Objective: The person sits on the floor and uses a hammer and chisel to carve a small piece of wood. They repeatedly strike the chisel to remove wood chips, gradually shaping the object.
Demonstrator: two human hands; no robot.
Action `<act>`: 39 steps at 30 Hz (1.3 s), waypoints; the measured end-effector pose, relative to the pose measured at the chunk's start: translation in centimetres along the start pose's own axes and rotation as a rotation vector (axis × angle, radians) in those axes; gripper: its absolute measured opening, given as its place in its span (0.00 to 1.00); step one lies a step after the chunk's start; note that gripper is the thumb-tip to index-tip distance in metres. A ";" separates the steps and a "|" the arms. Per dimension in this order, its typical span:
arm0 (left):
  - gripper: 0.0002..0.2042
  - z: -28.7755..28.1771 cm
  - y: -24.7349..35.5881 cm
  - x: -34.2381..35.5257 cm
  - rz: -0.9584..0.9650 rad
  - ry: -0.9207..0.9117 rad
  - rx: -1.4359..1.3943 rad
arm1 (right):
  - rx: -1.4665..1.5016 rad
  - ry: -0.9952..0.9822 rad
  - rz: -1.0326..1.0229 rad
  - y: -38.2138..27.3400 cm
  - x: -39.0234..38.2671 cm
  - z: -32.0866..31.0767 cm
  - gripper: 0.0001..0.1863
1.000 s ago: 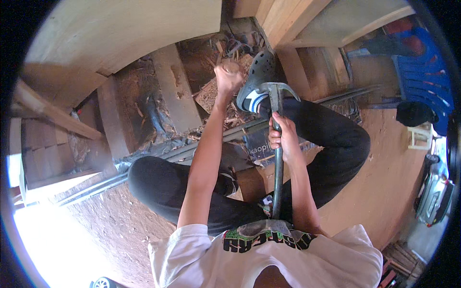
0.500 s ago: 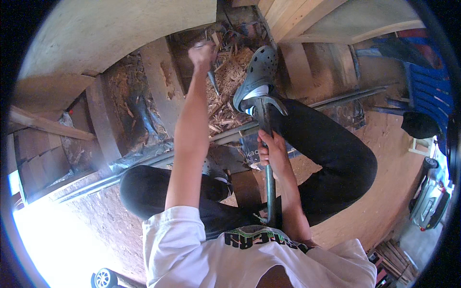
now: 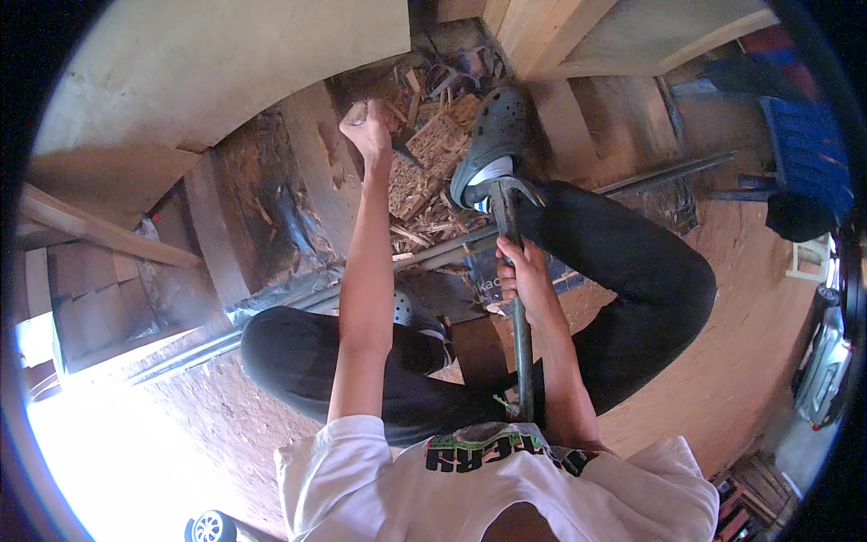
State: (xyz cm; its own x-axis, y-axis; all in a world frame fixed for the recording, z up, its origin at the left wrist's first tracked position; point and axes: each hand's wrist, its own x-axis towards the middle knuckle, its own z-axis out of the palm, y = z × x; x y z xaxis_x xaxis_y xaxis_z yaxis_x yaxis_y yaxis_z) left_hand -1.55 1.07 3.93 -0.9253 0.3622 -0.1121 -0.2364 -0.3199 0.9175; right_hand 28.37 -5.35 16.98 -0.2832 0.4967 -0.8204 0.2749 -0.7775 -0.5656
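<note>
My left hand (image 3: 368, 131) is stretched far forward, fingers closed in a fist around a dark pointed metal tool (image 3: 408, 156). The tool's tip sticks out toward the wood chips (image 3: 441, 144) below; its other end is hidden in the fist. Between my legs, my right hand (image 3: 524, 275) is wrapped round the long shaft of a claw hammer (image 3: 523, 352). Its head with the curved claw points away from me, close to the ankle of my right foot, which wears a grey clog (image 3: 492, 131).
Worn boards (image 3: 321, 154) and a long metal rail (image 3: 452, 242) run across in front. A large pale panel (image 3: 226, 63) overhangs the far left, and a wooden beam (image 3: 551, 36) the far right. A blue plastic chair (image 3: 804, 144) stands at right. Bright light covers the lower left.
My left hand has shifted slightly down and to the left, with the pointed tool tilting more sideways. The hammer stays in my right hand. The whole view has shifted a little.
</note>
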 end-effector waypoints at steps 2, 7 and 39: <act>0.13 0.7 0.5 -1.3 0.129 -0.067 0.038 | 0.010 -0.007 -0.040 0.0 -0.3 -0.4 0.17; 0.13 1.3 0.9 -3.2 0.229 -0.029 0.133 | 0.063 -0.020 -0.076 0.3 -0.8 -1.4 0.17; 0.08 -0.1 -2.1 -7.6 0.588 -0.010 0.455 | 0.059 -0.052 -0.165 1.7 -0.7 -2.1 0.16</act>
State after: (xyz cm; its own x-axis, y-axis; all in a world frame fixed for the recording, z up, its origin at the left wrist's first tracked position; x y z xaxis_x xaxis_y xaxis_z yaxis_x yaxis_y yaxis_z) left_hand 5.92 -1.12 2.85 -0.8581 0.2521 0.4474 0.4450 -0.0695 0.8928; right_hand 30.97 -6.15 16.43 -0.3673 0.5999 -0.7107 0.1664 -0.7095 -0.6848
